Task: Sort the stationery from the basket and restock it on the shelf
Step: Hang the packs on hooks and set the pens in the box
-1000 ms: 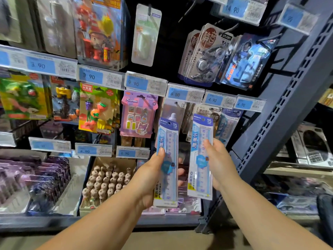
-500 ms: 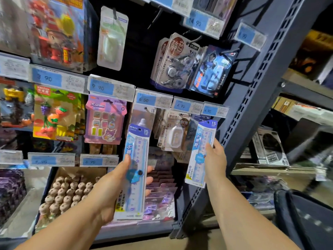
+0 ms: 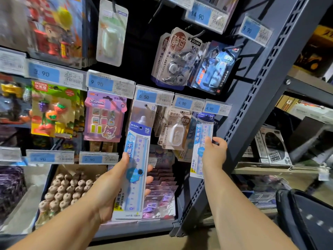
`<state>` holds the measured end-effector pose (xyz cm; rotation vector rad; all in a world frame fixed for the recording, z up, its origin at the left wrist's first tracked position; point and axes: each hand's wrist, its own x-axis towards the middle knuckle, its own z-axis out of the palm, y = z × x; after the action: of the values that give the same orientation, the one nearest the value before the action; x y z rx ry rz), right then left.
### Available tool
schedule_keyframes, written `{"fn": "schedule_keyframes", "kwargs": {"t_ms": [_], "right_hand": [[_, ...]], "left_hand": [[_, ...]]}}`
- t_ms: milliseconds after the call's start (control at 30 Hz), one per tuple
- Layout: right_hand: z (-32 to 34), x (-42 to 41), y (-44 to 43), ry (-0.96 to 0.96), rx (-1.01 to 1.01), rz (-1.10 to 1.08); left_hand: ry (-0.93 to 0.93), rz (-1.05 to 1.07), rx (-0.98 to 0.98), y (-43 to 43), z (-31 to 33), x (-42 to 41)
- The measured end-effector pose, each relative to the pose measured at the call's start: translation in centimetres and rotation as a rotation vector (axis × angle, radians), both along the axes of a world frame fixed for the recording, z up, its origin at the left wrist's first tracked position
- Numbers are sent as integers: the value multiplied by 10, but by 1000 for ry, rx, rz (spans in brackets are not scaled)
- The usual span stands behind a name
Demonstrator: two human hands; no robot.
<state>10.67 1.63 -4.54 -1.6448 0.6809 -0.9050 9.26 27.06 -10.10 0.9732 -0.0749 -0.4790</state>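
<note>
Compared with half a second ago, the left hand [image 3: 111,188] holds its ruler pack [image 3: 138,156] in much the same spot, upright in front of the lower shelf goods. The right hand [image 3: 214,154] has carried the second ruler pack [image 3: 198,134] up and in, so its top now sits just under the right-most 4.90 tag [image 3: 212,108].

Both hands are clamped on their packs, thumb on the front and fingers curled behind. They are well apart from each other.

The shelf is a dark metal unit with a slotted upright [image 3: 261,98] and black backing. Goods hang on hooks behind rows of blue price tags:
- a fruit eraser card [image 3: 52,109]
- a pink Kuromi pack [image 3: 105,116]
- a correction tape pack [image 3: 177,130], between the two rulers

Below on the left stands a cardboard box of small brown figures [image 3: 66,188]. Right of the upright is another bay with boxed goods [image 3: 273,147], and the floor [image 3: 144,245] below is tan.

By count there are two ruler packs, one per hand. The row above them has one 6.50 tag [image 3: 146,96] and two tags reading 4.90.
</note>
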Motion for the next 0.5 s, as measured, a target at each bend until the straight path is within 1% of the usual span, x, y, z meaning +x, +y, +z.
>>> {"fn": "schedule_keyframes", "kwargs": {"t_ms": [33,67,100,233,367,500], "right_hand": [[0,1,0,7,11,-15],[-1,3,1,19,17,-25],[-1,4,2,33,16,-31],[-3,9,5,103,-18,-55],[-8,18,10,140,-2,-77],[-8,14,23,238,-124,-114]], "left_hand": [[7,-2,16,2,3,-3],[-18,-37,-7,5,6,-6],[-41,-33,14,7,8,-12],[-60,-61,11,13,5,-22],[-15,-57,13,14,10,-24],[1,-32,16,16,15,-28]]}}
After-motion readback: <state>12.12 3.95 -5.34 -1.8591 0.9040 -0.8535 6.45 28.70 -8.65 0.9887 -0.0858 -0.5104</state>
